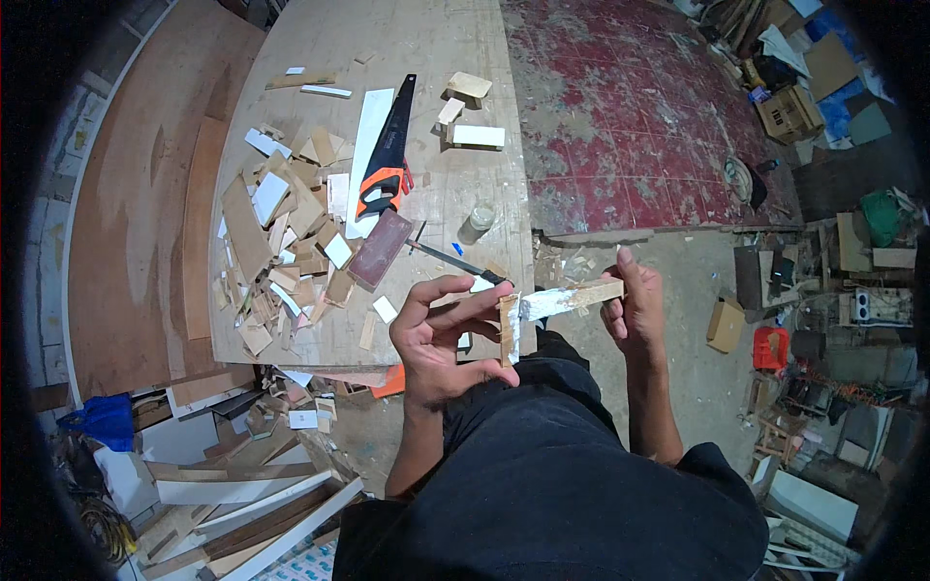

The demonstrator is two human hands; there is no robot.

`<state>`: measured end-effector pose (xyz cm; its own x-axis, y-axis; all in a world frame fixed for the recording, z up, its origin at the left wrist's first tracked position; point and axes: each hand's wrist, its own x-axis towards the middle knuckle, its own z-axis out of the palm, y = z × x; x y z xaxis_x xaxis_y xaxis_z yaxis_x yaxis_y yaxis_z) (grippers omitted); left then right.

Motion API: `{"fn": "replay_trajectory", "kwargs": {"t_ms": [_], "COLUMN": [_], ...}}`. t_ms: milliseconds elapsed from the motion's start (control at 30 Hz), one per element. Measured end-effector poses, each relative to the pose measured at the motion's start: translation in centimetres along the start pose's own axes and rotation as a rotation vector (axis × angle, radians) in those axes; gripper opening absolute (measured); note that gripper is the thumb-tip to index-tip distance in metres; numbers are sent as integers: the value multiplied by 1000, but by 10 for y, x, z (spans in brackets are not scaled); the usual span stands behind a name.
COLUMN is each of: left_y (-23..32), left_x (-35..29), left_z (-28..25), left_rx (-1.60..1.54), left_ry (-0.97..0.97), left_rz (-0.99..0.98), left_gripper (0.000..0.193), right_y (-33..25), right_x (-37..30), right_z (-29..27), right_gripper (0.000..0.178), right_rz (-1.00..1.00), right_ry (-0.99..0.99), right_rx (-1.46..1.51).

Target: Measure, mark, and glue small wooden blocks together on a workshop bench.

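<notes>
In front of my chest, my left hand (pixel 431 339) grips a short wooden piece (pixel 506 334) upright between its fingertips and thumb. My right hand (pixel 639 300) pinches the far end of a longer wooden strip (pixel 573 298), which reaches left to the short piece's upper part. White coating, paint or glue, covers patches of both pieces. Whether they are joined or only touching, I cannot tell. Just beyond my left hand, a slim dark tool (pixel 450 259) with a black handle lies on the wooden table (pixel 436 39). A small glass jar (pixel 477 224) stands near it.
A handsaw (pixel 392 136) with an orange and black handle lies by a dark red rectangular block (pixel 381 250). Wood offcuts (pixel 257 223) are heaped on the table's left. Planks (pixel 252 518) lean lower left. A red crate (pixel 771 348) and cardboard box (pixel 725 325) sit right.
</notes>
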<state>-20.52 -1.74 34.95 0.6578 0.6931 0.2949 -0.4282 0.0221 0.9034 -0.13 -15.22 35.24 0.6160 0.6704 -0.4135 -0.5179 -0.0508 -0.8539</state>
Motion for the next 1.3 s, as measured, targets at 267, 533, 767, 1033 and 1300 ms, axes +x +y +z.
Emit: {"fn": "replay_trajectory", "kwargs": {"t_ms": [267,533,767,1033,1300], "left_y": [0,-2,-6,-4,-6], "left_x": [5,6,7,1,1], "left_z": [2,6,2,6,4], "left_rx": [-79,-34,-64,-35,-76], "left_ry": [-40,39,-26,79,23], "left_rz": [75,-22,72,-35,52], "left_gripper": [87,98,86,98,88], "right_y": [0,0,7,7,8], "right_x": [3,4,9,5,1], "right_z": [5,-2,-5,3,1], "right_gripper": [44,45,44,44,44], "right_rz": [-83,-49,-15,-8,11], "right_ry": [35,19,63,32,20], "right_rx": [-23,68,68,36,118]}}
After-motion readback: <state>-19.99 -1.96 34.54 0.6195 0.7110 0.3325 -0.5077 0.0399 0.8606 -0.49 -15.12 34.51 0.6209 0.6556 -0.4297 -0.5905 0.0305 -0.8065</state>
